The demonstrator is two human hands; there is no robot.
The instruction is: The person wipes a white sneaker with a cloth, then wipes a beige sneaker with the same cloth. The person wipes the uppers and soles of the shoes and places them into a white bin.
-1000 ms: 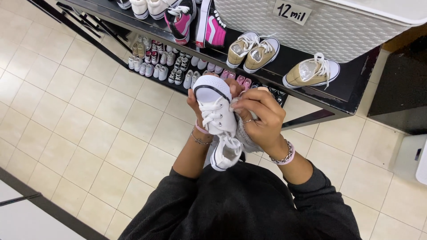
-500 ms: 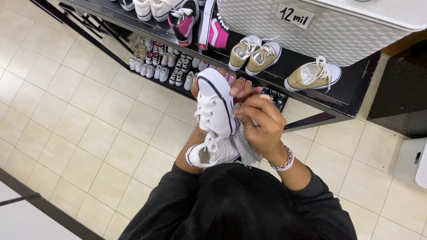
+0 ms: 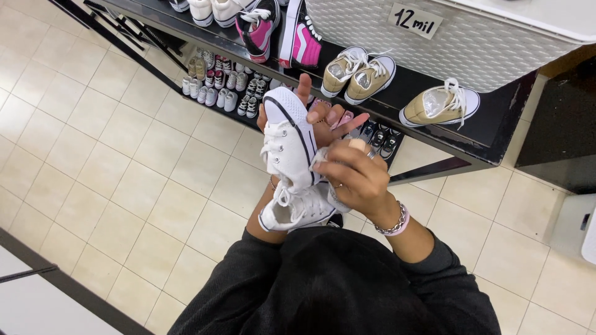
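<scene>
Wiping underway: left hand (image 3: 316, 118) gripped upper white sneaker (image 3: 287, 146), fingers partly spread; right hand (image 3: 354, 177) pinched grey cloth (image 3: 332, 198) against its side. Second white sneaker (image 3: 298, 213) below, untouched.

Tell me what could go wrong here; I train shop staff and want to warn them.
The left hand grips the upright white shoe with some fingers spread loose, so it might slip to the tiled floor. The second white shoe hangs below, seemingly by joined laces, and could swing or drop. The right hand presses a grey cloth against the shoe; hard rubbing might scuff it.
</scene>
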